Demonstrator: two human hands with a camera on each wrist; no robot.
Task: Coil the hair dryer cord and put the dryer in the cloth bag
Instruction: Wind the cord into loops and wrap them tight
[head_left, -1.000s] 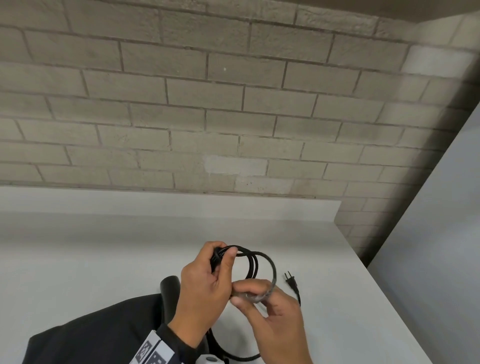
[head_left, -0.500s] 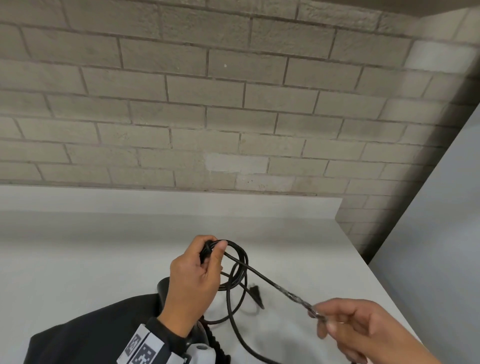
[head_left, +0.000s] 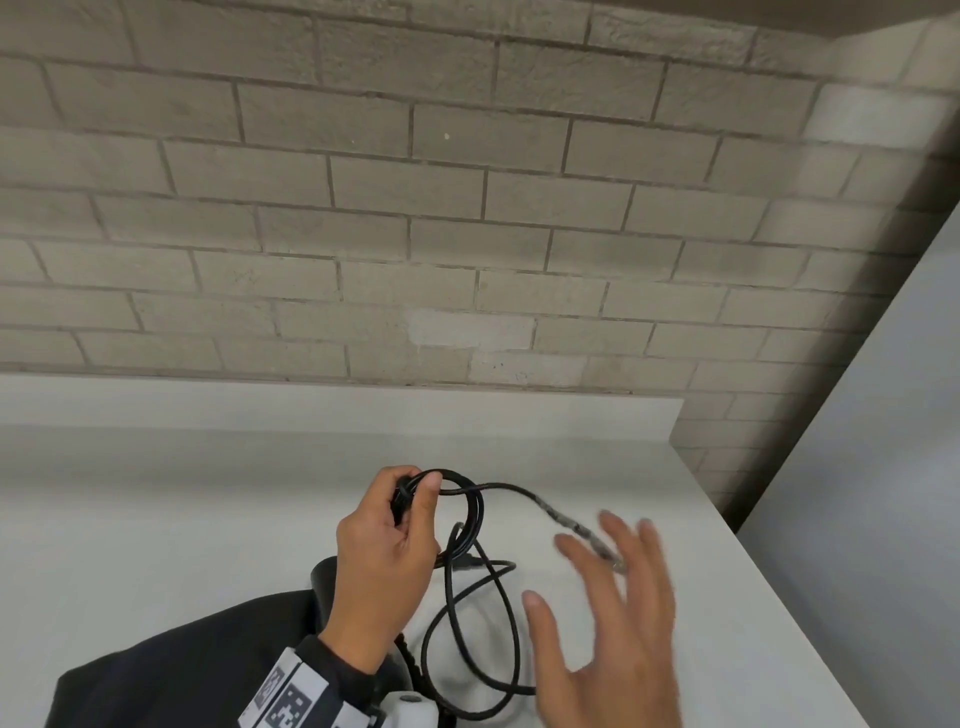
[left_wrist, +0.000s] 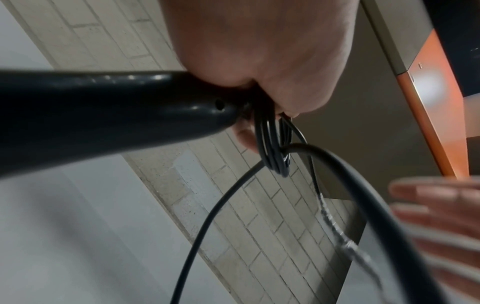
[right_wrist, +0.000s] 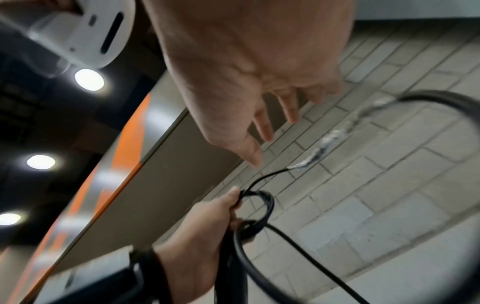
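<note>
2 hands raised, left hand (head_left: 384, 556) clutching coiled cord (head_left: 470, 512), right hand (head_left: 613, 618) splayed, holding nothing

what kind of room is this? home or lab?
Hard to say; likely an institutional or commercial interior rather than a home. Cues: a painted brick wall, a plain white table set against it, and recessed ceiling lights beside an orange-trimmed panel.

Your thin black rubber cord (head_left: 470, 512) — partly coiled, several small loops bunched upright above the glossy black plastic dryer handle (left_wrist: 103, 115). Remaining length hangs slack. The dark cloth bag (head_left: 171, 670) lies crumpled on your white table (head_left: 156, 519).
</note>
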